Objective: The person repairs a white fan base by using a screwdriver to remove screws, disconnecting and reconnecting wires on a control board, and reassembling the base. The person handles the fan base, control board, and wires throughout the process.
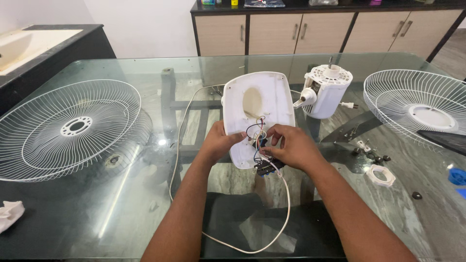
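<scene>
White power cord [284,213] loops nearest the camera on the glass counter [145,223]. Far left, one fan grille [73,128] lies flat, already off. Left hand [218,143] has its grip closed on the edge of the white housing cover [274,97], tilted up mid-counter. Right hand [291,145] pinches the coloured wires [256,131] just above the black switch block [267,167]. Motor unit [325,90] stands apart, second grille [412,106] far right, white nut [381,174] and screws [376,156] loose nearby. Judging by this, teardown looks mostly done; wiring remains in hand.
</scene>
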